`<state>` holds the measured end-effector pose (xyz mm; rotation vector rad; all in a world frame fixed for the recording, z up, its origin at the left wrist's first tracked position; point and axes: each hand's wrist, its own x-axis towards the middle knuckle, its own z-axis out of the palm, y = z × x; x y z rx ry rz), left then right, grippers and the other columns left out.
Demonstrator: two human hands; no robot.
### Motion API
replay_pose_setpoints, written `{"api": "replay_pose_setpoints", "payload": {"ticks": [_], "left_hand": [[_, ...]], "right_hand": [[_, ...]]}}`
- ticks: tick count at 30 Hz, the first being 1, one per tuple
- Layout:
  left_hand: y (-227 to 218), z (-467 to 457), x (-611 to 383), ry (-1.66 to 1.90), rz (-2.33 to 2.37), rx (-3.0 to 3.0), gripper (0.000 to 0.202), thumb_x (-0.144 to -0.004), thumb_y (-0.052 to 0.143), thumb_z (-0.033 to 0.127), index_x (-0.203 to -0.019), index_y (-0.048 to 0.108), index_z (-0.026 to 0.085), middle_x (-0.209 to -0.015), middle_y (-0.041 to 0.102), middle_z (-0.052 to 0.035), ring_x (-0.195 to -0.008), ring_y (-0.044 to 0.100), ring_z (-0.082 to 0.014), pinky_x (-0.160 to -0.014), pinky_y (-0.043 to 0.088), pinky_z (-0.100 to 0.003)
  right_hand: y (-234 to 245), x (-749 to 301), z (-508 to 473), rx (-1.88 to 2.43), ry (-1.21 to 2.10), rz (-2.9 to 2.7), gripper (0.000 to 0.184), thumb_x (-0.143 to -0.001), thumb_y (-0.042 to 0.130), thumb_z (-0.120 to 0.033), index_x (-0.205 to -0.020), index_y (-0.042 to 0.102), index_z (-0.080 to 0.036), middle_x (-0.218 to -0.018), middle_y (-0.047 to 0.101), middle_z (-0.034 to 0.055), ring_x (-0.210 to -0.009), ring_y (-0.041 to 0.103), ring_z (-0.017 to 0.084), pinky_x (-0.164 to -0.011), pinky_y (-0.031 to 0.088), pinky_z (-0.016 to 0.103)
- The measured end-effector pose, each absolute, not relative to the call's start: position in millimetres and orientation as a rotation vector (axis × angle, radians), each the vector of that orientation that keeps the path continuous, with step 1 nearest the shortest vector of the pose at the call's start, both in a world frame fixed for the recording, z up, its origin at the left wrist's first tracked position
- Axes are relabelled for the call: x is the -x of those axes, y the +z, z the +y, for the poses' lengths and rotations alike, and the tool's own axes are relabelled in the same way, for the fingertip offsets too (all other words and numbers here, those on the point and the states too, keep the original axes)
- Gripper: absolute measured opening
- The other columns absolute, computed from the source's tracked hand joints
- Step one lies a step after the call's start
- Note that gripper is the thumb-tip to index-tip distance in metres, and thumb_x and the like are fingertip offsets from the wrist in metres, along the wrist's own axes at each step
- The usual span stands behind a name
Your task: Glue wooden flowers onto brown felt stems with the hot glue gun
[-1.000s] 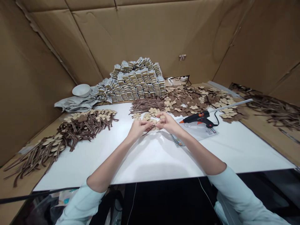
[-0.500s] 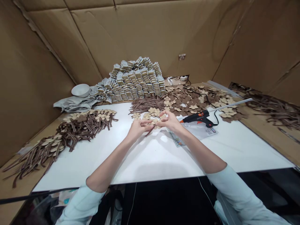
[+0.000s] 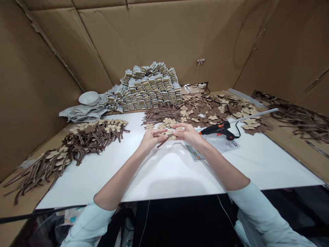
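Observation:
Between my two hands is a beige flower cutout [image 3: 170, 132] with a brown strip [image 3: 162, 141] trailing from it toward the lower left. My left hand [image 3: 151, 139] pinches its left side with thumb and fingers. On the right side, my right hand [image 3: 189, 134] grips the same flower. The fingertips partly cover it. Just beyond them lie more beige flowers [image 3: 169, 121] and a bundle of brown strips [image 3: 161, 114]. A black and orange glue gun [image 3: 218, 129] rests to the right of my right hand, on a clear plastic package [image 3: 221, 144].
Stacked small wooden-looking pieces [image 3: 151, 89] rise at the back. Brown and beige flowers [image 3: 205, 111] are heaped behind the glue gun. At left lie flowers joined to strips [image 3: 89, 140] and a white bowl [image 3: 89, 98]. Cardboard walls [image 3: 164, 37] enclose the white work surface [image 3: 164, 178].
My right hand's fingers have lowered and closed more over the flower. The brown strip now angles further left. My left hand has barely shifted.

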<state>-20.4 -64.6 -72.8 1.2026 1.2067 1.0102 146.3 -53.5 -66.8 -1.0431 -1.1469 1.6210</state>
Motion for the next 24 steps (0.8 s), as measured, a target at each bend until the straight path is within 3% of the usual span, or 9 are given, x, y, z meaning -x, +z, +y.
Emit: {"api": "replay_pose_setpoints", "payload": {"ticks": [12,17,24], "left_hand": [[-74.5,-65.6,20.5,1.047,1.256,-1.304,0.058,-0.052,0.074,0.034,-0.103,0.064,0.009,-0.069,0.068,-0.0063,-0.065,0.06,-0.0161,-0.069,0.046,-0.029],[-75.8,-65.3,21.5,1.031,1.285,-1.436,0.052,-0.057,0.071,0.034,-0.102,0.065,0.01,-0.077,0.07,-0.0086,-0.069,0.062,-0.0173,-0.07,0.047,-0.029],[-74.9,-65.7,20.3,1.036,1.245,-1.406,0.056,-0.054,0.073,0.037,-0.102,0.065,0.009,-0.08,0.07,-0.0093,-0.075,0.063,-0.0216,-0.075,0.048,-0.034]], "right_hand": [[-65.9,-145.8,-53.9,1.066,1.678,-1.042,0.017,-0.067,0.057,0.002,-0.077,0.056,-0.013,-0.054,0.062,0.0006,-0.053,0.061,0.01,-0.064,0.053,0.024],[-67.4,-145.1,-54.5,1.111,1.656,-1.121,0.024,-0.06,0.063,0.001,-0.077,0.056,-0.013,-0.055,0.064,0.0006,-0.051,0.061,0.012,-0.061,0.053,0.028],[-66.5,-144.9,-53.8,1.117,1.58,-1.155,0.024,-0.05,0.068,-0.003,-0.069,0.057,-0.014,-0.051,0.062,-0.0018,-0.049,0.058,0.01,-0.054,0.049,0.022]]}}
